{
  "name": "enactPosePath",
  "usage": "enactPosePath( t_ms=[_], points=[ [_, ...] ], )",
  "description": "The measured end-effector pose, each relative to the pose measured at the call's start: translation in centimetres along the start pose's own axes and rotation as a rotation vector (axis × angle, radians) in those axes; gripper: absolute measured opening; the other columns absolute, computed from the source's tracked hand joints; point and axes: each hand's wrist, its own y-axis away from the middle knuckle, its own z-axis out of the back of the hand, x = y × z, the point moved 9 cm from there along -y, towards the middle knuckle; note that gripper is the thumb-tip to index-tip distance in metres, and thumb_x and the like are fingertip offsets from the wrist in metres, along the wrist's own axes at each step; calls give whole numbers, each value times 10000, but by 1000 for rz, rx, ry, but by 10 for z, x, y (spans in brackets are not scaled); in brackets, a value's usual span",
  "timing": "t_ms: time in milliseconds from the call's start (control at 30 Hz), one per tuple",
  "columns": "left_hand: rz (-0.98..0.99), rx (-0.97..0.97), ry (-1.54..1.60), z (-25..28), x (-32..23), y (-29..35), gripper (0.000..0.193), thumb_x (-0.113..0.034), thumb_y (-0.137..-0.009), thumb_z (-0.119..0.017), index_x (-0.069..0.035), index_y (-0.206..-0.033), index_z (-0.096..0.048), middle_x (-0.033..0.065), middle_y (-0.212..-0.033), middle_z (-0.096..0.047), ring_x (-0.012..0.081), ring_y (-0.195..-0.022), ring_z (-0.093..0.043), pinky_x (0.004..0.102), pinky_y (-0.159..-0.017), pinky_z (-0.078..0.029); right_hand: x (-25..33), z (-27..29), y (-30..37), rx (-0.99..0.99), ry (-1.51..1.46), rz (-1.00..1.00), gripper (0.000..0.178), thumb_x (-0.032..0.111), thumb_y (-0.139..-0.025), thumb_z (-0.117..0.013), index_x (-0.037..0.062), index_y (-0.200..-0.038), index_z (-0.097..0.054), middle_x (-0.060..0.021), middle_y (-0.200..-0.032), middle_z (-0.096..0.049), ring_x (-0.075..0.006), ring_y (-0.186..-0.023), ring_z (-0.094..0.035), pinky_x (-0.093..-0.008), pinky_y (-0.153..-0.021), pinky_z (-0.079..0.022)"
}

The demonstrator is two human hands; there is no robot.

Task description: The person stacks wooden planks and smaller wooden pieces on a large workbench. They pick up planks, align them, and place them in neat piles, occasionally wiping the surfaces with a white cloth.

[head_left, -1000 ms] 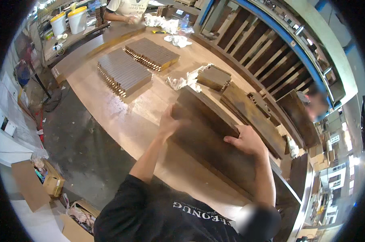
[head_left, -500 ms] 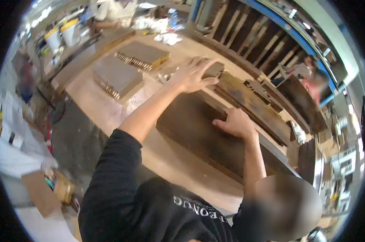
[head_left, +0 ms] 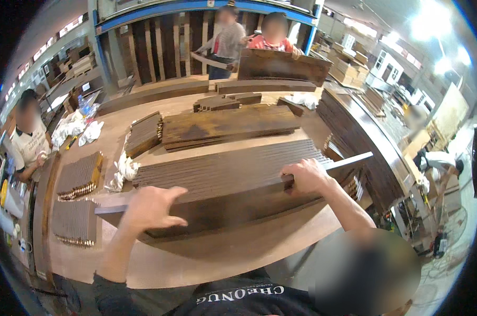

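The left hand [head_left: 151, 209], half a second ago out by the short pieces [head_left: 145, 135], is now at the board's [head_left: 233, 205] left end—thumb and fingers spread, contact unclear. The right hand [head_left: 308, 178] pinches the board's top edge between thumb and curled fingers. The board spans between both hands, the stack [head_left: 222, 166] just beyond the fingers—seemingly steadied from the right alone.

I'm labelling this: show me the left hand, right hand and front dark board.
Left hand [head_left: 151, 207], head view: back of hand.
Right hand [head_left: 308, 176], head view: back of hand.
Front dark board [head_left: 238, 203], head view: broad near face.
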Motion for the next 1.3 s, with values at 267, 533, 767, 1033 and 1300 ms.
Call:
enactPosePath(
  t_ms=[267,533,767,1033,1300],
  points=[
    [-19,96,-3,-23,-111,-76,577,-304,-691,-764,-69,-1156,-515,177,-773,-656,347,-799,-649,438,-693,-510,9,5,13,6,-11,-13,381,280,-618,-733,184,-981,-668,-124,-829,-670,-302,-834,-643,-411,-746,-516],
    [12,85,-69,-19,-113,-85,548,-355,-655,-786,-109,-1083,-550,147,-792,-664,339,-824,-641,435,-730,-502,1,13,19,-80,-27,11,441,331,-624,-724,191,-1030,-622,-116,-865,-670,-312,-863,-635,-421,-763,-506],
    [61,141,36,-22,-107,-91,591,-424,-566,-793,-109,-1029,-605,163,-855,-658,357,-872,-615,437,-773,-480,-54,3,35,-147,-106,125,588,398,-629,-720,237,-1173,-565,-127,-957,-665,-321,-910,-625,-413,-804,-494],
    [140,27,-52,-20,-100,-88,672,-606,-564,-732,-50,-931,-642,182,-853,-652,357,-852,-617,438,-762,-487,-186,-2,66,-106,63,-25,442,392,-583,-771,139,-938,-696,-127,-870,-680,-300,-841,-653,-400,-741,-525],
    [201,38,-129,-22,-111,-84,614,-618,-523,-745,-48,-728,-644,167,-706,-635,356,-748,-622,443,-691,-495,-187,-6,67,-9,51,-113,397,346,-590,-774,101,-892,-695,-170,-835,-671,-336,-804,-649,-411,-723,-521]
  ],
)
